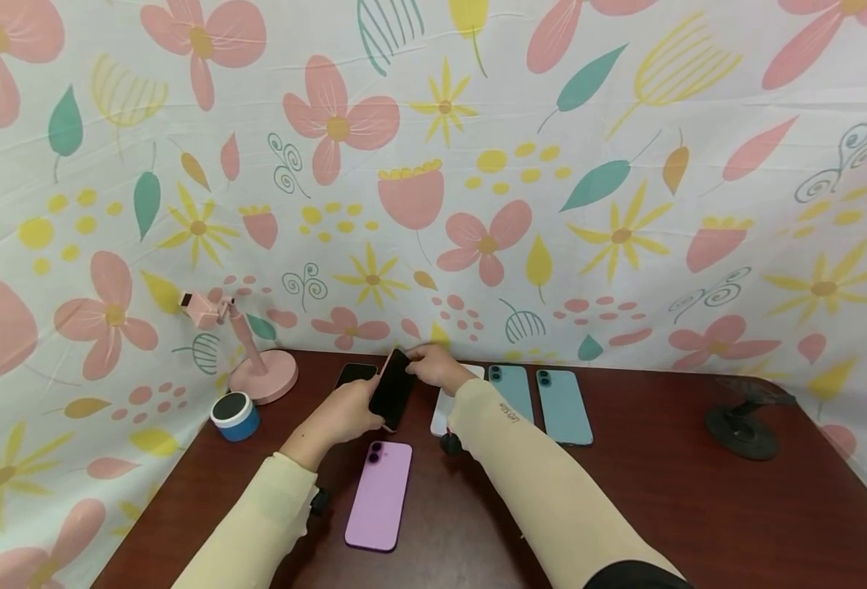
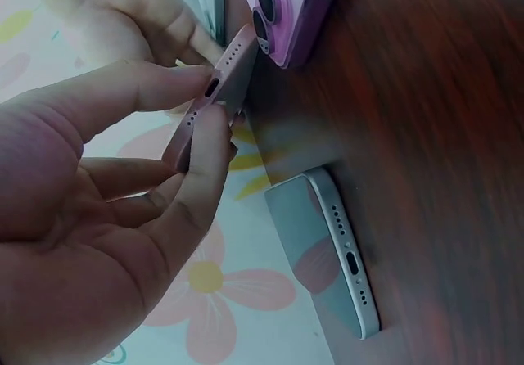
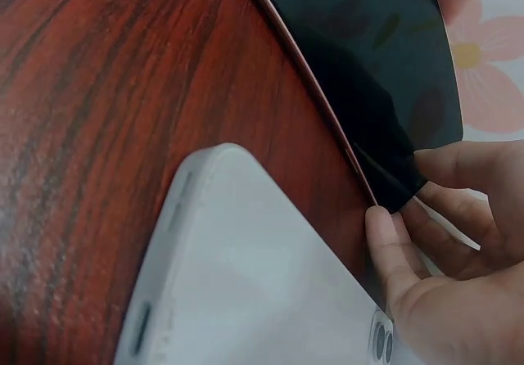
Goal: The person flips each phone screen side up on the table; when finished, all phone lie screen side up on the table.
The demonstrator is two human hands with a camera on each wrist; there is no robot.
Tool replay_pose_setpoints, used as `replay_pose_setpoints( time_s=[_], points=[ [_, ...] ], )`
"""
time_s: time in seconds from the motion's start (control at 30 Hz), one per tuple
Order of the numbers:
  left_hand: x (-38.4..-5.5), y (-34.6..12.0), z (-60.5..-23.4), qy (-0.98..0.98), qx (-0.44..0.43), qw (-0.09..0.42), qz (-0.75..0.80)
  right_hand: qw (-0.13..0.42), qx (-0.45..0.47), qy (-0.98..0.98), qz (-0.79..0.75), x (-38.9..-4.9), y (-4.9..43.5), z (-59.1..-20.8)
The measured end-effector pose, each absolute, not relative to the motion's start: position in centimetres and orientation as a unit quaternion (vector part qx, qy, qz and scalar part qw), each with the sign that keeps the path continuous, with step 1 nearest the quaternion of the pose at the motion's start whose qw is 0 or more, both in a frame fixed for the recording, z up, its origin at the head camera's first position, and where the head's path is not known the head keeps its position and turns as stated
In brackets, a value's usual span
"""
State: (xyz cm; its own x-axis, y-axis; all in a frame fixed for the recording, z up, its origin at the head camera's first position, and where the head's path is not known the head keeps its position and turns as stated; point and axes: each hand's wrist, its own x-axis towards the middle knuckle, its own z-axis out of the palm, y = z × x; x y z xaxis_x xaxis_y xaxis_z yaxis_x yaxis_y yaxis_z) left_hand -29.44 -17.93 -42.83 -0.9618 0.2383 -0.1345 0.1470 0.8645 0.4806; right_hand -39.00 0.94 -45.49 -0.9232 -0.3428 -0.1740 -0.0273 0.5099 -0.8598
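A smartphone [image 1: 392,397] with a rose-gold frame is held between both hands, dark screen side up and tilted. Its charging-port end is pinched by the left hand [image 1: 347,409]; in the left wrist view thumb and fingers grip around the port edge [image 2: 214,87]. At the far end the right hand [image 1: 437,368] pinches a corner, thumb at the edge in the right wrist view. Under the left wrist's side lies a purple phone [image 1: 379,499], camera side up. Another phone [image 1: 356,374] with a black screen is partly hidden behind the left hand. A white phone [image 3: 254,259] lies beside the right hand.
Two light-blue phones [image 1: 564,406] lie face down right of the white one. At the left stand a pink phone stand [image 1: 264,376] and a blue jar [image 1: 235,419]. A dark stand [image 1: 743,425] is on the right. A floral cloth [image 1: 478,164] hangs behind the brown table [image 1: 698,515].
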Motion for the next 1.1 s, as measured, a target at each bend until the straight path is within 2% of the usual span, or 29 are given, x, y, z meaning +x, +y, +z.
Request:
replay_pose_setpoints(
  time_s=[0.33,0.73,1.1],
  points=[
    [-29.5,-18.0,-44.2,0.963,0.093,0.100,0.230,0.145,-0.137,0.886,-0.419,-38.5,0.7,-45.5],
    [-29.2,-16.9,-44.4,0.978,0.109,0.071,0.162,0.136,-0.132,0.901,-0.391,-38.3,0.8,-45.7],
    [-28.9,-16.7,-44.3,0.977,0.108,0.082,0.165,0.110,-0.138,0.907,-0.381,-37.8,0.9,-45.7]
  ],
)
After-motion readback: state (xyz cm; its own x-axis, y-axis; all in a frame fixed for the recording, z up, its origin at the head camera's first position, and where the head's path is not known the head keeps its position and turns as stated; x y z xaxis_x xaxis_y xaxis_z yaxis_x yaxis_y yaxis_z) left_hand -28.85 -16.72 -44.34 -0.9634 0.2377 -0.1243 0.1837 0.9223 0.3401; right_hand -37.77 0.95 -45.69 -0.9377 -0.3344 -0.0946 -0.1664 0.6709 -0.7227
